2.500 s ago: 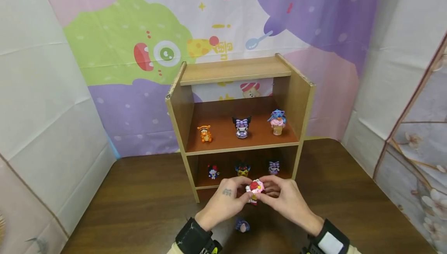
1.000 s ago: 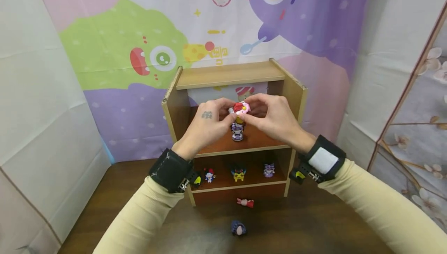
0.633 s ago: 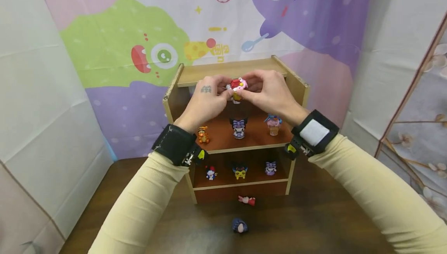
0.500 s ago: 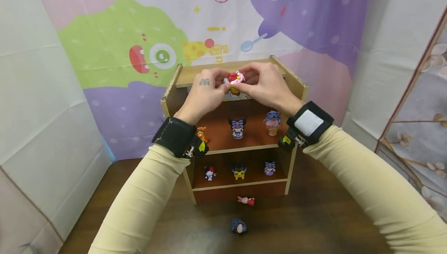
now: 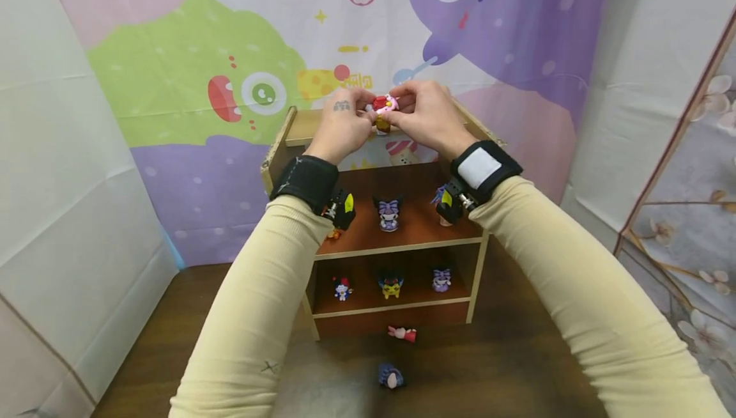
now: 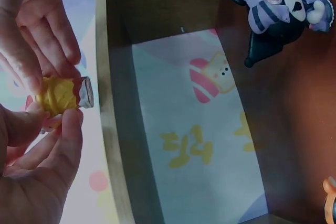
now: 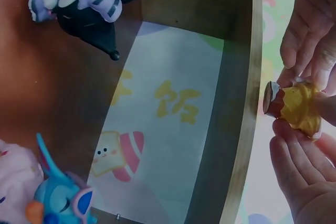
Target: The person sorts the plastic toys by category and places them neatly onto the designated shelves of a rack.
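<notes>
My left hand (image 5: 342, 124) and right hand (image 5: 430, 116) together pinch a small figurine (image 5: 384, 105) with a pink-and-white head, red bow and yellow body. They hold it over the top board (image 5: 305, 127) of a wooden shelf unit. In the left wrist view, fingers of both hands grip the yellow figurine (image 6: 59, 95) near its middle, its grey base free beside the board's edge. From the right wrist view, the figurine's base (image 7: 270, 100) lies close to that edge; whether it touches cannot be told.
A black-eared purple figurine (image 5: 388, 215) stands on the middle shelf, between partly hidden orange and blue ones. Three figurines, including a yellow one (image 5: 390, 286), stand on the lower shelf. A pink rabbit figurine (image 5: 402, 333) and a dark blue figurine (image 5: 391, 376) lie on the table (image 5: 489, 367).
Both hands have lifted the figurine from in front of the lower shelf, past the middle shelf, up to the top board. The rabbit figurine on the table has come into view.
</notes>
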The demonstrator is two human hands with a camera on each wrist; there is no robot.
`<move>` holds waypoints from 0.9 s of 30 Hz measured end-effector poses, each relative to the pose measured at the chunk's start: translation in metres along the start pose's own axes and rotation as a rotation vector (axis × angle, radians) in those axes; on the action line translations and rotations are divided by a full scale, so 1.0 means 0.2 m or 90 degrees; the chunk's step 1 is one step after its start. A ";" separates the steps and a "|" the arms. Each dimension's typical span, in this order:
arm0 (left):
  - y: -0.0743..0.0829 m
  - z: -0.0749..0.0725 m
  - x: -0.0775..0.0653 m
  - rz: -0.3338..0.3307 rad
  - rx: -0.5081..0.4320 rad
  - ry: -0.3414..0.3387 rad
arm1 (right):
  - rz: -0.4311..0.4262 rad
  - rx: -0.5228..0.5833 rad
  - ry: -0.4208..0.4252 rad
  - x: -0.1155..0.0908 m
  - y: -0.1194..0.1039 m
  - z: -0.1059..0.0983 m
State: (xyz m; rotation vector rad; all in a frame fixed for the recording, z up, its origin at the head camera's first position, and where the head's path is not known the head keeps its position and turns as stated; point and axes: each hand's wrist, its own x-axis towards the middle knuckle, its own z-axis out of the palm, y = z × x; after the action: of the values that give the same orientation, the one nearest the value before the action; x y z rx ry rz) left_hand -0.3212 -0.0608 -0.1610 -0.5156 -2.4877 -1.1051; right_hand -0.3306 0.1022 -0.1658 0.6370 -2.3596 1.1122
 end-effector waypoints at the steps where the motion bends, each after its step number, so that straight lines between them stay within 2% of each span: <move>1: 0.00 0.00 0.01 -0.005 0.001 0.003 | 0.002 -0.002 -0.001 0.01 0.00 0.00; 6: 0.00 0.02 0.03 -0.028 0.003 0.022 | 0.008 -0.024 0.003 0.05 0.01 0.01; 16: 0.01 0.04 0.09 -0.069 -0.010 0.029 | 0.043 -0.049 0.004 0.10 0.02 0.01; 27: -0.01 0.07 0.10 -0.098 -0.009 0.020 | 0.066 -0.006 0.001 0.10 0.06 0.05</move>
State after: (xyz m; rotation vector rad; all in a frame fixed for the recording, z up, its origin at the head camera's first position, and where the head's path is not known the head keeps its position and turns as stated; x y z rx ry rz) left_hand -0.3423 -0.0478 -0.1611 -0.3131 -2.5283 -1.1797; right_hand -0.3543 0.0968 -0.1673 0.5148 -2.4190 1.1436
